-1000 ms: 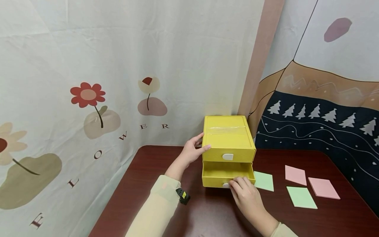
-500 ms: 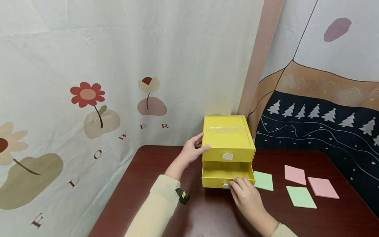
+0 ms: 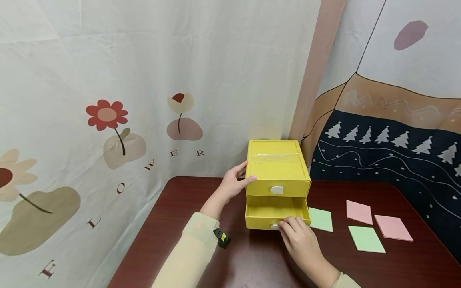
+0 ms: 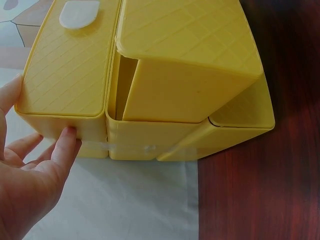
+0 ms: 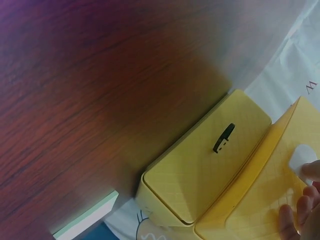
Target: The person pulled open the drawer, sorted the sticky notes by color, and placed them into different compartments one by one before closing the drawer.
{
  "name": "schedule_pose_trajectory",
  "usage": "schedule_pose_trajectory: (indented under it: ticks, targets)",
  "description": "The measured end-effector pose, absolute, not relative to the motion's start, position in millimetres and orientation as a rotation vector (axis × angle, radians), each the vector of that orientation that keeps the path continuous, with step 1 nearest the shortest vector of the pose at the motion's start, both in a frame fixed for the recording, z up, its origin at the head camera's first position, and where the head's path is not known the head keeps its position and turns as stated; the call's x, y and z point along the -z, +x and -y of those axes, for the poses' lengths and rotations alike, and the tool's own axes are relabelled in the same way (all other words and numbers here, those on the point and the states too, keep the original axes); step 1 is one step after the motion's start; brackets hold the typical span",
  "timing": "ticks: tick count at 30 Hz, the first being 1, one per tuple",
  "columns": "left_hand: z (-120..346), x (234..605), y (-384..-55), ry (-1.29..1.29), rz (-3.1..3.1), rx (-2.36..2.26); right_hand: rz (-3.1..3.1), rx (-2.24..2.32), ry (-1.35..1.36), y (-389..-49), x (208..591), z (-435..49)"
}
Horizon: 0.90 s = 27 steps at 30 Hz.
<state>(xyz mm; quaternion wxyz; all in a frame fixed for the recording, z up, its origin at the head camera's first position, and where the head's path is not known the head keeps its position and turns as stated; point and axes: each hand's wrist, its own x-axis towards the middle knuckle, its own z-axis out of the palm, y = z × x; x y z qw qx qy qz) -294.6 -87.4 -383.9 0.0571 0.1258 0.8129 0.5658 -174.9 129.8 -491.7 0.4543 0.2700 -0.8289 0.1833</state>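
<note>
A yellow drawer cabinet (image 3: 275, 170) stands at the back of the table, clear tape across its top. Below its closed top drawer, a second drawer (image 3: 259, 223) is pulled out, and its visible inside is bare. My right hand (image 3: 300, 242) pinches that drawer's white tab handle (image 5: 300, 156) between thumb and fingers. My left hand (image 3: 229, 186) rests against the cabinet's left side, thumb at the front corner by the top drawer. In the left wrist view, the fingers of the left hand (image 4: 37, 175) spread along the cabinet's wall.
Right of the cabinet lie two green sticky-note pads (image 3: 366, 239) and two pink ones (image 3: 393, 228). A lower drawer front (image 5: 200, 165) with a dark slot sits beneath the pulled-out drawer. Printed curtains (image 3: 230, 80) hang behind the dark red table (image 3: 173, 224).
The pulled-out drawer has come very slightly farther toward me, with my right hand on its handle. My left hand stays in place.
</note>
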Motion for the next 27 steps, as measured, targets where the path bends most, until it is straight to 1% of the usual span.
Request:
schedule_pose_trajectory:
  ticks: [11, 17, 27]
  targets:
    - [87.1, 383.0, -293.2, 0.379, -2.475, -1.707, 2.034, -0.474, 0.667, -174.8, 485.9, -131.7]
    - [87.5, 384.2, -293.5, 0.386, -2.476, -1.710, 2.001, -0.523, 0.668, -173.9, 475.3, -137.2]
    - [87.4, 385.4, -294.9, 0.389, -2.484, -1.708, 1.975, -0.614, 0.496, -181.0, 451.3, -169.1]
